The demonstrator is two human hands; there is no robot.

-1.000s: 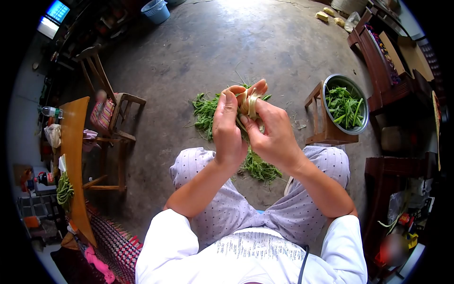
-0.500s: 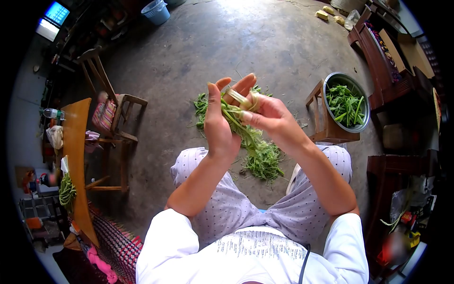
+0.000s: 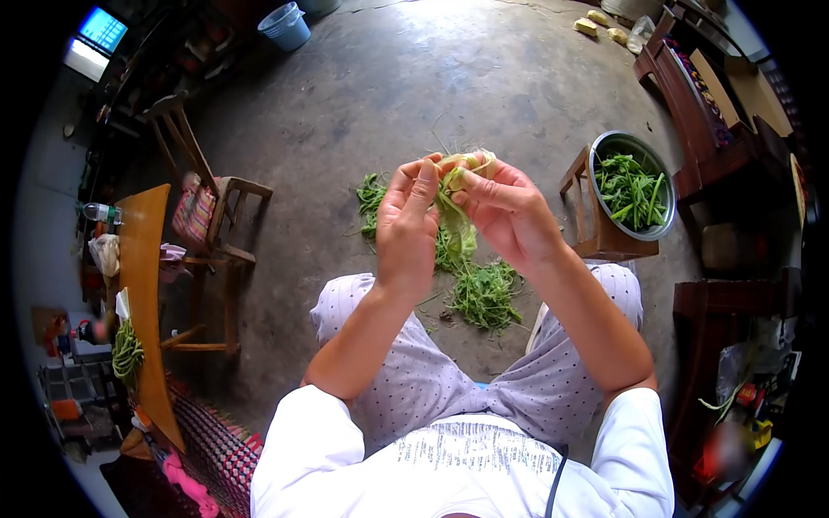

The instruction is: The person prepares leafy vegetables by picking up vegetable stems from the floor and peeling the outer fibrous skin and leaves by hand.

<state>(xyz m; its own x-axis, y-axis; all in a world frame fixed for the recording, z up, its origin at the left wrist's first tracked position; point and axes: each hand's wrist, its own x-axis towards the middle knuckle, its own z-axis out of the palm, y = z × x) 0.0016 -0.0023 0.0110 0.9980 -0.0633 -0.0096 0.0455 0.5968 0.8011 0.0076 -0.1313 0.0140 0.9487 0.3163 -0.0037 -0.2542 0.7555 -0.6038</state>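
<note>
Both hands are raised close together in the middle of the head view, above the floor. Between them is a pale green leafy stem [image 3: 458, 231], its limp leaf part hanging down and peeled-looking strands looping at the top. My left hand [image 3: 408, 220] pinches the stem between thumb and fingers. From the other side, my right hand [image 3: 511, 211] grips it with thumb and bent forefinger. Below lies a heap of green trimmings [image 3: 485, 295] on the floor, with more trimmings [image 3: 371, 200] left of the hands.
On the right, a metal basin [image 3: 633, 186] of cut green stems sits on a wooden stool [image 3: 596, 237]. To the left stand a wooden chair [image 3: 203, 190] and a table [image 3: 145, 311] with a bundle of long green beans [image 3: 127, 352]. A blue bucket [image 3: 285, 28] stands farther back.
My left hand has gone from spread fingers to a pinch on the stem. The hands are now level with each other, and the stem's leafy part hangs between them.
</note>
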